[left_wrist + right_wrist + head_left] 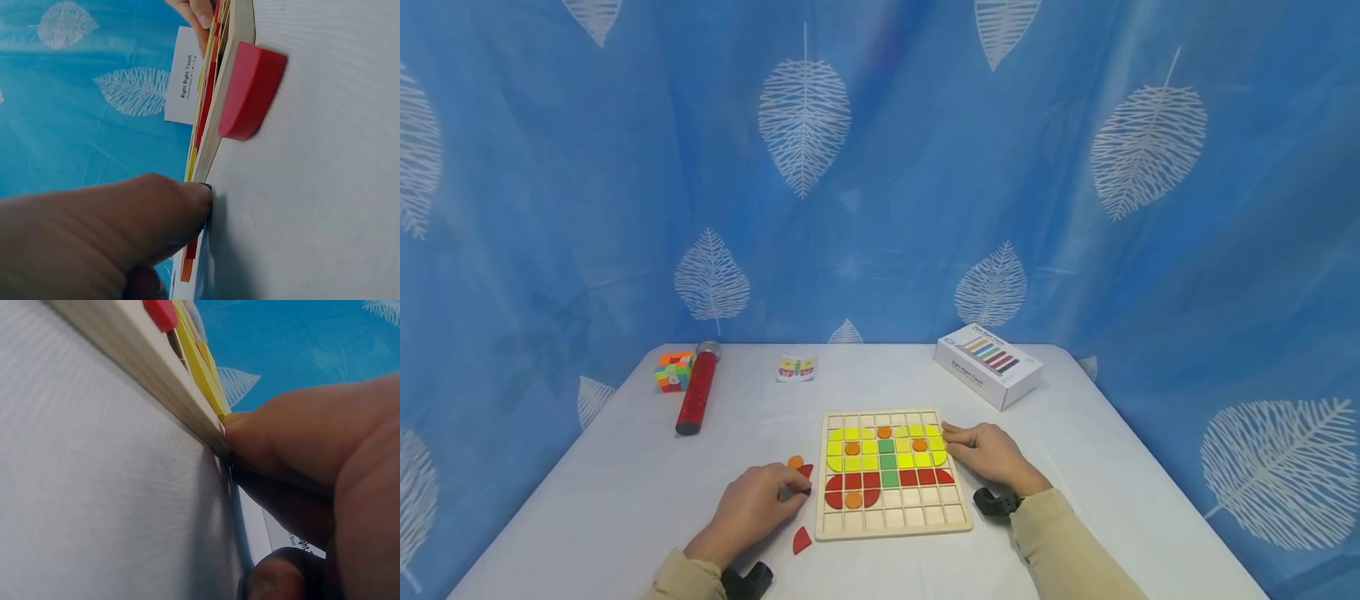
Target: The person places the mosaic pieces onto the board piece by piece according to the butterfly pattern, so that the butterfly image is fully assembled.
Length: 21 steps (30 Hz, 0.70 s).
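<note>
A wooden grid board (915,520) lies on the table, with yellow, red, green and orange pieces set in a butterfly-like pattern. At its upper right edge, my right hand (992,454) grips the rim; in the right wrist view the thumb (250,434) lies against that edge beside a yellow piece (203,369). Left of the board, my left hand (756,502) pinches a small dark piece (807,491) between thumb and finger, mostly hidden by them. A red quarter-round piece (802,540) lies below that hand. Beyond its fingertips are another red piece (806,470) and an orange disc (795,461).
A small picture card (796,368) with a butterfly pattern lies behind the board. At the back left are a puzzle cube (674,371) and a red glittery tube (697,392). A white box (988,365) stands at the back right, before a blue leaf-print curtain (880,167).
</note>
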Motion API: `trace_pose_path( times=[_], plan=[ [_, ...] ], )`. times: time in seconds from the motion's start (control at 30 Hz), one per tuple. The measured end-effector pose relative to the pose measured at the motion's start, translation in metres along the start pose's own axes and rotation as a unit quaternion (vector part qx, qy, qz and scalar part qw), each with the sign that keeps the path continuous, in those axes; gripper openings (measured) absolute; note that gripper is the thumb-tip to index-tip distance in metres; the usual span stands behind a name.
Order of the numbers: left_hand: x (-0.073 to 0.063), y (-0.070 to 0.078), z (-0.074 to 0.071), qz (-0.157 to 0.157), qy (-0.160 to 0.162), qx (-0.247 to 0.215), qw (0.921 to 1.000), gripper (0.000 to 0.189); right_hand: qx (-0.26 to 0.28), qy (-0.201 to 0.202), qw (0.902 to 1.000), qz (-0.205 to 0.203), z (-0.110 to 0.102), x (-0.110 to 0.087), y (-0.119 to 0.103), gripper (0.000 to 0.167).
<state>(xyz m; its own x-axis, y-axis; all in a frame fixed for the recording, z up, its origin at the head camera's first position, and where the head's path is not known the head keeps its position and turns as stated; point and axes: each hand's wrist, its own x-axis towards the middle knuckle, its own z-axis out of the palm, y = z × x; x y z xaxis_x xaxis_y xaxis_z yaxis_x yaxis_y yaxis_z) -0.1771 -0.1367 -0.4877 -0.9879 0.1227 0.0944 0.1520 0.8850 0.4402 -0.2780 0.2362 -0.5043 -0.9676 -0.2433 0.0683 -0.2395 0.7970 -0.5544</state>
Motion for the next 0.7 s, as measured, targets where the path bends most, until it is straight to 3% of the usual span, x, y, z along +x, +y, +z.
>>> trace_pose_path(
  times=[0.17,0.23,0.37,0.53,0.7],
  plan=[
    [-0.004,0.008,0.0,0.009,0.037,-0.047,0.9981,0.02,0.002,-0.001,1.0,-0.005,0.0,0.0,0.0,0.029],
    [-0.006,0.014,0.001,0.041,0.039,-0.076,0.9955,0.019,0.005,-0.003,0.9999,-0.009,0.0,0.0,0.0,0.03],
    [-0.006,0.031,0.005,0.122,0.004,-0.109,0.9864,0.016,0.007,-0.011,0.9998,-0.014,-0.001,0.0,0.001,0.03],
    [0.006,0.055,0.014,0.186,-0.019,-0.076,0.9794,0.011,0.003,-0.011,0.9998,-0.015,-0.002,0.002,0.002,0.03],
    [0.022,0.078,0.026,0.206,-0.042,-0.019,0.9775,0.013,0.006,-0.009,0.9997,-0.021,-0.002,0.001,0.003,0.031]
  ],
)
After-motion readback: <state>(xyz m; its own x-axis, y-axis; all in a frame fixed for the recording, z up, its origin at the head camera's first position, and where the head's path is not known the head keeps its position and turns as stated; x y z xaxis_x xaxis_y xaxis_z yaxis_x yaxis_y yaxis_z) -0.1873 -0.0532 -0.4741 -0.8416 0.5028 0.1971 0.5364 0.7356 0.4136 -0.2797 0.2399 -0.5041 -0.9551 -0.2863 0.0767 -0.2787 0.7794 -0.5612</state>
